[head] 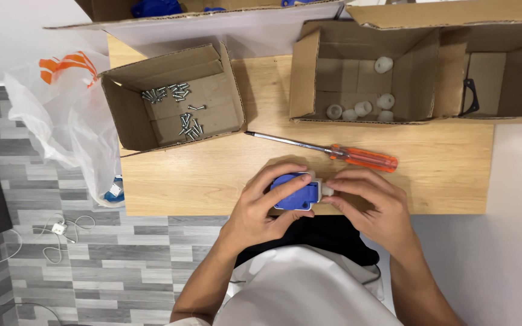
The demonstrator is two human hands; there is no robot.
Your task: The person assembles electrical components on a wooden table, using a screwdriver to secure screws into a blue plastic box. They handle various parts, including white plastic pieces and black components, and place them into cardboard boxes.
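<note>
Much of the small blue plastic housing is hidden: the left hand wraps it from the left and below, and only its top face and rounded right corner show. The small white cylindrical plastic piece at its right edge is mostly covered by fingertips, so how it sits against the housing cannot be made out. At the top of the frame a large cardboard box is cut off, with blue parts inside barely visible.

The housing lies at lower centre of the frame, just above the near edge of the light wooden table. The left hand's fingers are curled closed around it, thumb below, fingers over the top. The right hand pinches the white piece between fingertips, pressed against the housing's right side.

Just above the hands lies an orange-handled screwdriver with its metal shaft pointing to the upper left. Bare tabletop stretches left of the hands. At upper left an open cardboard box of metal screws stands; at upper right an open cardboard box of white cylindrical pieces. A white plastic bag hangs at the table's left edge.
</note>
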